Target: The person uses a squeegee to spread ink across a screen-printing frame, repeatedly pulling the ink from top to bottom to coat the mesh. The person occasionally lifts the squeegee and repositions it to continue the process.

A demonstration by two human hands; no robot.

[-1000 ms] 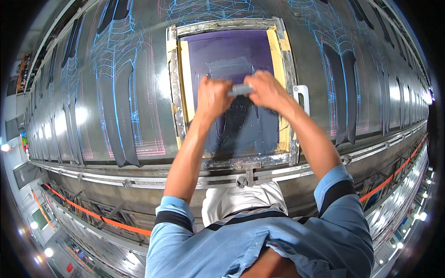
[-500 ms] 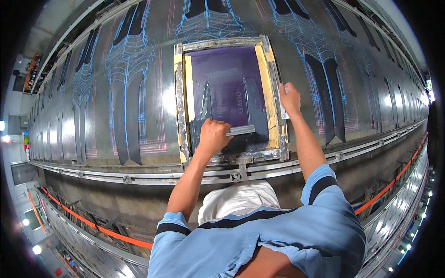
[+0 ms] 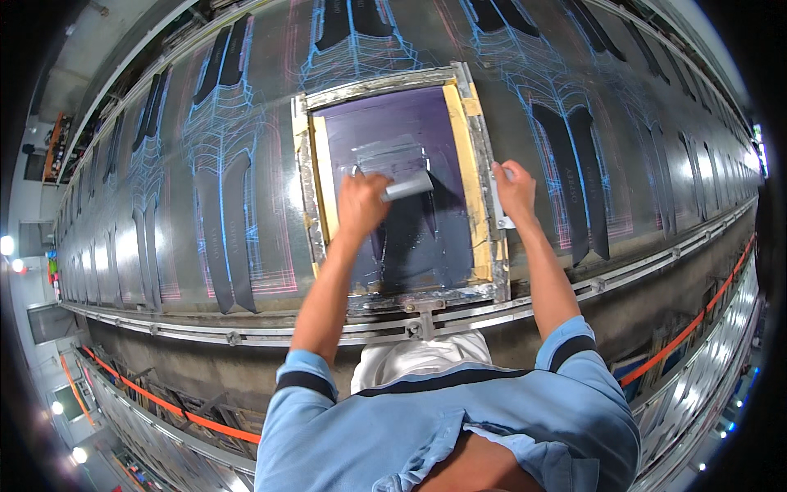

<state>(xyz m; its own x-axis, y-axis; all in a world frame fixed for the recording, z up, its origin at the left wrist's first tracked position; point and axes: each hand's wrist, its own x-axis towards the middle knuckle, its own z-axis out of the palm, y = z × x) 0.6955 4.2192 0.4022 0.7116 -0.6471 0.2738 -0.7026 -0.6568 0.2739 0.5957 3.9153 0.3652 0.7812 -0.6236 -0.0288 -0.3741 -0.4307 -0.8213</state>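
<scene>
A screen-printing frame (image 3: pixel 304 189) with a worn metal rim lies in front of me on a long dark table. Its purple mesh (image 3: pixel 393 123) is edged with yellow tape (image 3: pixel 460 148), and dark wet ink (image 3: pixel 406 250) covers the nearer part. My left hand (image 3: pixel 363 202) is closed round one end of a grey squeegee (image 3: pixel 410 187), which stands over the middle of the mesh. Along the frame's right side, my right hand (image 3: pixel 516 190) is closed on a pale metal handle (image 3: pixel 501 211); the fingers partly hide it.
Dark cut fabric pieces (image 3: pixel 223 230) with blue and pink guide lines lie on the table (image 3: pixel 275 164) left, right and beyond the frame. A metal rail (image 3: pixel 574 293) runs along the near edge, meeting a bracket (image 3: pixel 425 324) on the frame. Orange strips (image 3: pixel 156 394) run lower down.
My left hand has pushed the squeegee away from me, from near the front bar to mid-mesh. My right hand stays at the frame's right side.
</scene>
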